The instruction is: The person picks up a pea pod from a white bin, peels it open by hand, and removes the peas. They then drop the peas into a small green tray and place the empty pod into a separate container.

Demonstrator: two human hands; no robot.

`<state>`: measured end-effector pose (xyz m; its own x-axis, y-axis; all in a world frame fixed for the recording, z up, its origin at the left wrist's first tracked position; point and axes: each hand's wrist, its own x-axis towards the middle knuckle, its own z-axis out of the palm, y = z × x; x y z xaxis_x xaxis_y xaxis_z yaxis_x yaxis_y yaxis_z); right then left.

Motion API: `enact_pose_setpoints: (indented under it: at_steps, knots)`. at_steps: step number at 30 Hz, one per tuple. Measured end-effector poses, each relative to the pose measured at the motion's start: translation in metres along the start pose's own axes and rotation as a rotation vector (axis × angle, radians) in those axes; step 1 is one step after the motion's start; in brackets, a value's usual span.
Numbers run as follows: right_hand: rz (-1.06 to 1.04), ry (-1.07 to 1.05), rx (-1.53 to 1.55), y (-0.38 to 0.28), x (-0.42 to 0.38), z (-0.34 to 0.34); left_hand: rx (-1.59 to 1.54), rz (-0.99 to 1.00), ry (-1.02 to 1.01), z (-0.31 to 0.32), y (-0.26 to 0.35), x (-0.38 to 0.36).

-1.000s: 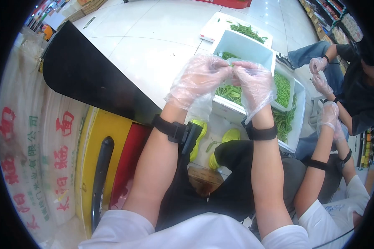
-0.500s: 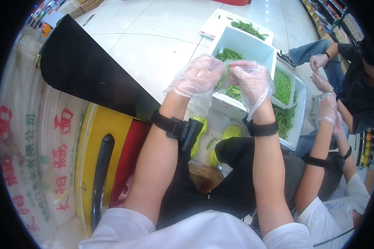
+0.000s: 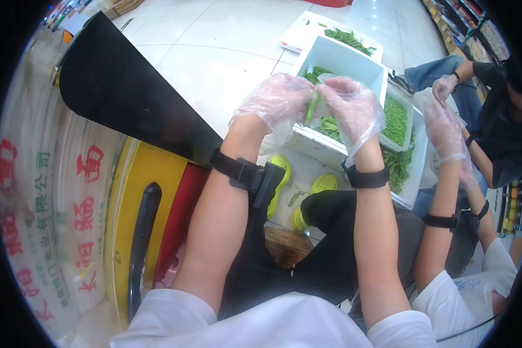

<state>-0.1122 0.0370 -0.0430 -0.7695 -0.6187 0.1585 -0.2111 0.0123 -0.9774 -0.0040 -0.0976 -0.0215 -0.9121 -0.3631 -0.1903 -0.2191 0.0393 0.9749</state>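
Note:
My left hand [image 3: 279,100], in a clear plastic glove, is closed in a pinch on a green pea pod [image 3: 312,108]. Facing it, my gloved right hand [image 3: 352,105] is pinched at the same pod, fingertips close to the left ones. Both hands are over the near edge of a white foam box [image 3: 346,58] holding green pods [image 3: 329,126]. To the right, a tray of shelled green peas [image 3: 395,119] sits on a second foam box [image 3: 416,174] with more pods in it.
Behind, a white foam lid [image 3: 298,36] carries a heap of pods [image 3: 349,39]. Co-workers' gloved hands [image 3: 445,130] are at the right. A black panel [image 3: 133,93] and a yellow-red frame with a black handle [image 3: 145,226] stand on the left. A loose pod lies by my shoes [image 3: 323,183].
My fingers have shifted slightly around the pod, and more of it shows between my hands. On the right, a co-worker's gloved hand has risen toward another person's hands.

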Motion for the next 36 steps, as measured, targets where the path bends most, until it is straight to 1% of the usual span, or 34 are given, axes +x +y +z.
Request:
enact_pose_setpoints:
  at_steps: [1, 3, 4, 6, 7, 8, 9, 10, 11, 12, 15, 18, 20, 21, 23, 24, 27, 30, 32, 34, 36]
  knots:
    - [-0.082, 0.045, -0.075, 0.0, 0.0, 0.001, 0.0, -0.002, 0.001, 0.0, -0.001, 0.001]
    - [-0.078, 0.065, -0.07, -0.002, -0.002, 0.003, -0.13, -0.01, 0.035, 0.0, -0.002, 0.004]
    - [-0.075, 0.085, -0.067, -0.004, -0.002, 0.004, -0.131, -0.01, 0.036, 0.0, -0.004, 0.006]
    - [-0.063, 0.058, -0.13, -0.015, -0.007, 0.007, -0.246, 0.051, 0.243, 0.0, -0.01, 0.008]
    - [-0.052, 0.035, -0.19, -0.019, -0.01, 0.01, -0.246, 0.053, 0.244, -0.003, -0.014, 0.01]
    - [-0.053, 0.036, -0.19, -0.019, -0.012, 0.013, -0.086, 0.137, 0.248, -0.008, -0.018, 0.013]
    - [-0.118, 0.023, -0.298, -0.019, -0.014, 0.016, 0.075, 0.22, 0.25, -0.009, -0.014, 0.012]
    - [-0.184, 0.01, -0.407, -0.017, -0.015, 0.019, 0.074, 0.221, 0.25, -0.008, -0.012, 0.011]
    - [-0.219, 0.014, -0.439, -0.014, -0.014, 0.022, -0.08, 0.161, 0.263, -0.006, -0.009, 0.009]
    - [-0.219, 0.013, -0.439, -0.016, -0.014, 0.023, -0.234, 0.099, 0.275, -0.004, -0.006, 0.007]
    - [-0.212, -0.005, -0.415, -0.018, -0.016, 0.026, -0.22, 0.096, 0.235, -0.007, -0.004, 0.005]
    - [-0.209, 0.032, -0.366, -0.009, -0.013, 0.027, -0.263, 0.087, 0.239, -0.004, 0.005, -0.003]
    - [-0.191, 0.014, -0.278, -0.005, -0.011, 0.025, -0.277, 0.089, 0.231, -0.003, 0.004, -0.003]
    - [-0.191, 0.015, -0.283, 0.0, -0.01, 0.025, -0.296, 0.094, 0.221, -0.002, -0.003, 0.003]
    - [-0.098, 0.024, -0.281, -0.007, -0.012, 0.025, -0.246, 0.074, 0.229, -0.002, -0.006, 0.008]
    - [-0.1, 0.024, -0.281, -0.008, -0.012, 0.025, -0.197, 0.054, 0.237, -0.003, -0.008, 0.011]
    - [-0.073, 0.026, -0.304, -0.008, -0.012, 0.025, -0.175, 0.065, 0.225, -0.003, -0.01, 0.013]
    - [-0.053, 0.001, -0.298, 0.0, -0.007, 0.025, -0.228, 0.046, 0.206, -0.003, -0.009, 0.011]
    - [0.022, -0.043, -0.197, 0.006, -0.005, 0.024, -0.223, 0.039, 0.201, -0.006, -0.009, 0.011]
    - [0.057, -0.072, -0.143, -0.002, -0.006, 0.02, -0.218, 0.032, 0.198, -0.007, -0.009, 0.01]
    - [0.089, -0.101, -0.09, -0.009, -0.006, 0.018, -0.279, 0.021, 0.184, -0.008, -0.009, 0.01]
